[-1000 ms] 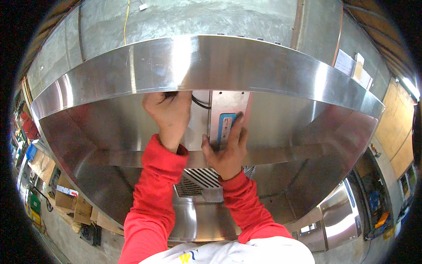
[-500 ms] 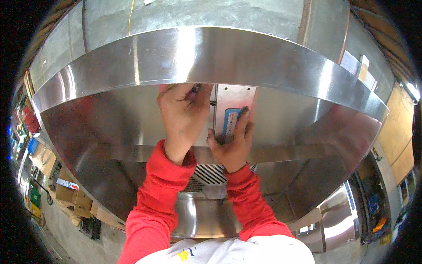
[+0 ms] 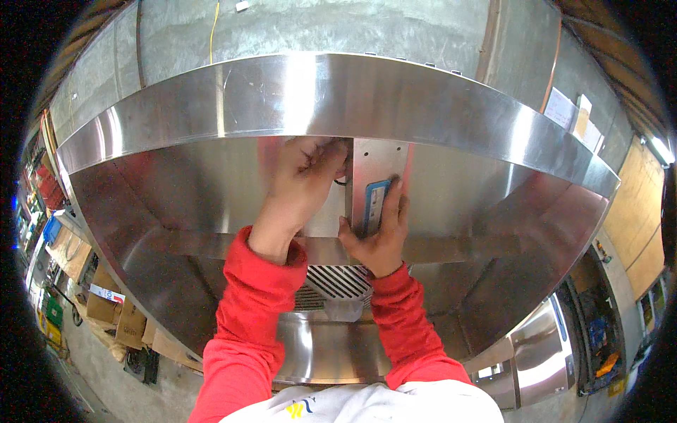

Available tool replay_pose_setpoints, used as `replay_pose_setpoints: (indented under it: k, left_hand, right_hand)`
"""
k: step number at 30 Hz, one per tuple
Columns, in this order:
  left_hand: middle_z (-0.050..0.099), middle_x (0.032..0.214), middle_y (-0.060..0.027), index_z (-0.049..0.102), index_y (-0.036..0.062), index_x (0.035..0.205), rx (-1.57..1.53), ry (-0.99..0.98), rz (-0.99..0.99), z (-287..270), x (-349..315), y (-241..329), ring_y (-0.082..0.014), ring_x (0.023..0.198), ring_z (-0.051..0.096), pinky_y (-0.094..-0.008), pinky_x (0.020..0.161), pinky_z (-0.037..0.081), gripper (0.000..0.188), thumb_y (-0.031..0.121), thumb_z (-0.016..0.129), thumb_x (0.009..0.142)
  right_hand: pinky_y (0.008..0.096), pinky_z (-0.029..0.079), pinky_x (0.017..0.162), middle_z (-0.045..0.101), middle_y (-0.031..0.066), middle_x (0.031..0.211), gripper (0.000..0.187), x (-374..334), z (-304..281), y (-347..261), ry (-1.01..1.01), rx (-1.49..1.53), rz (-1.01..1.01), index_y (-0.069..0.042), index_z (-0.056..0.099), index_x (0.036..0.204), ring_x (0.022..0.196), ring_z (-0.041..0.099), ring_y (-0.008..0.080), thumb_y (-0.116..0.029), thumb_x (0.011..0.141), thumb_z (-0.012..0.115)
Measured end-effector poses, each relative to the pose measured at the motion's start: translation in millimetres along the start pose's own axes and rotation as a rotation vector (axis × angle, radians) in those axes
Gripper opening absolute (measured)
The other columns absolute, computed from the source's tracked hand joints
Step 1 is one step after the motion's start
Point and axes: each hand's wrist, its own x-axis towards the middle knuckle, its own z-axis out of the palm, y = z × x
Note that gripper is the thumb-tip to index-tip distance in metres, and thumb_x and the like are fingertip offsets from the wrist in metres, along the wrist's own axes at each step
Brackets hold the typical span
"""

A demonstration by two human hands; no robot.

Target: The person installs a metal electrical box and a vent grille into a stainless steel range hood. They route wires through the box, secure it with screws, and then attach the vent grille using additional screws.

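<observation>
A silvery metal box (image 3: 381, 156), with two small holes and a blue-edged label (image 3: 374, 204), stands inside a large stainless steel hood-like shell (image 3: 451, 190). My right hand (image 3: 383, 243) grips its lower part, thumb at the left side and fingers along the right. Left of the box, my left hand (image 3: 290, 197) is raised with its fingers curled together close to the box's side. What those fingertips pinch is hidden behind the hand. A short dark wire (image 3: 340, 182) shows between that hand and the box.
The shell's broad front band (image 3: 402, 102) curves just above both hands. Below them lies a slotted metal filter (image 3: 317, 290) with a translucent cup (image 3: 344, 310). Cardboard boxes (image 3: 130, 324) sit on the floor at left; a steel panel (image 3: 543, 352) stands at right.
The metal box has tilted and shifted slightly right with my right hand on it. My left hand has turned and moved a little right, its fingers still curled.
</observation>
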Motion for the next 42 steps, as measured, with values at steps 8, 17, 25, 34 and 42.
replay_pose_setpoints:
  k: [8, 17, 25, 34, 42]
  left_hand:
    - [0.071, 0.093, -0.0086, 0.068, -0.0021, 0.106, 0.319, 0.288, 0.173, 0, -17, -6, -0.0100, 0.077, 0.064, -0.0247, 0.066, 0.051, 0.014, 0.004, 0.062, 0.095]
    - [0.071, 0.100, -0.0110, 0.065, -0.0061, 0.114, 0.409, 0.179, 0.114, 3, -40, -16, -0.0128, 0.089, 0.068, -0.0260, 0.073, 0.054, 0.021, 0.003, 0.059, 0.096]
    - [0.066, 0.110, -0.0061, 0.057, -0.0025, 0.123, -0.154, 0.192, -0.102, 14, -46, -51, -0.0108, 0.101, 0.060, -0.0266, 0.090, 0.046, 0.028, 0.010, 0.058, 0.098]
    - [0.065, 0.110, -0.0078, 0.058, -0.0013, 0.121, 0.133, 0.419, 0.398, 30, -36, -24, -0.0151, 0.106, 0.060, -0.0296, 0.088, 0.049, 0.034, 0.004, 0.069, 0.090]
    - [0.067, 0.092, -0.0042, 0.063, -0.0025, 0.110, 0.499, 0.413, 0.719, 10, 17, 3, -0.0118, 0.080, 0.063, -0.0245, 0.073, 0.051, 0.038, -0.002, 0.083, 0.078]
  right_hand:
    - [0.0519, 0.049, 0.090, 0.049, 0.0336, 0.132, 0.107, -2, 4, -4, 0.001, 0.019, 0.101, 0.001, 0.028, 0.154, 0.108, 0.055, 0.0486, -0.030, 0.068, 0.084]
    - [0.0527, 0.048, 0.092, 0.048, 0.0317, 0.137, 0.112, 0, 0, 0, -0.023, -0.028, 0.009, 0.006, 0.022, 0.154, 0.112, 0.052, 0.0477, -0.025, 0.066, 0.084]
    - [0.0515, 0.049, 0.090, 0.048, 0.0323, 0.135, 0.111, 1, 2, 1, -0.013, -0.003, 0.035, 0.005, 0.024, 0.153, 0.110, 0.054, 0.0476, -0.028, 0.067, 0.086]
    - [0.0521, 0.050, 0.092, 0.048, 0.0294, 0.140, 0.109, -1, 4, -1, 0.006, 0.034, 0.070, -0.006, 0.023, 0.157, 0.113, 0.055, 0.0488, -0.040, 0.073, 0.083]
    - [0.0495, 0.049, 0.087, 0.052, 0.0323, 0.129, 0.109, -1, 9, -10, 0.068, -0.014, 0.004, 0.005, 0.024, 0.154, 0.104, 0.055, 0.0435, -0.026, 0.069, 0.085]
